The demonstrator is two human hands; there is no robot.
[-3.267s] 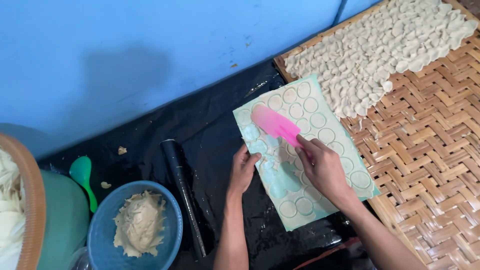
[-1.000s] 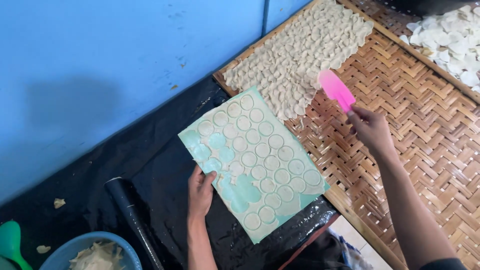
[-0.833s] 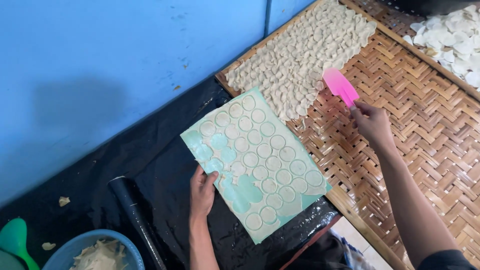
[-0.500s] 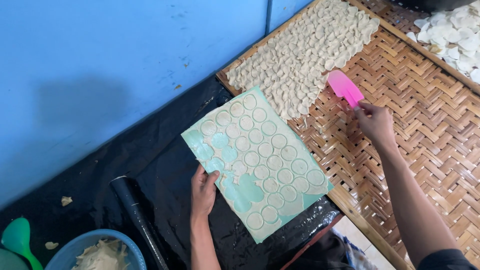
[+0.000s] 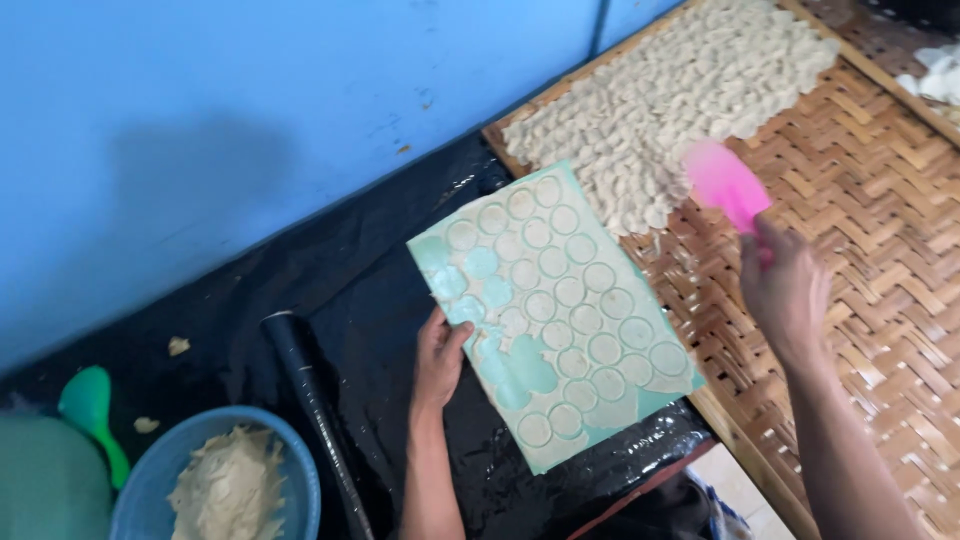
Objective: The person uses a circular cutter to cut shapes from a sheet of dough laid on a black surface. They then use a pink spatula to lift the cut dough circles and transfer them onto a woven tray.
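Observation:
A pale green board (image 5: 520, 375) covered with several round white dough discs lies on black plastic sheeting, its right edge over the woven tray. My left hand (image 5: 440, 355) grips the board's left edge. My right hand (image 5: 785, 285) holds a pink spatula (image 5: 725, 185), blurred, over the woven bamboo tray (image 5: 880, 250), just beside the mass of small white dough pieces (image 5: 670, 90) spread on the tray's far part.
A blue wall runs along the back. A black roll (image 5: 310, 400) lies left of my arm. A blue bowl of pale dough (image 5: 225, 485) stands at the lower left, with a green scoop (image 5: 90, 410) and a green container (image 5: 45, 490) beside it.
The view has shifted, so the board and tray sit further right in frame. My right hand with the pink spatula stays over the tray near the dough pieces. My left hand keeps its hold.

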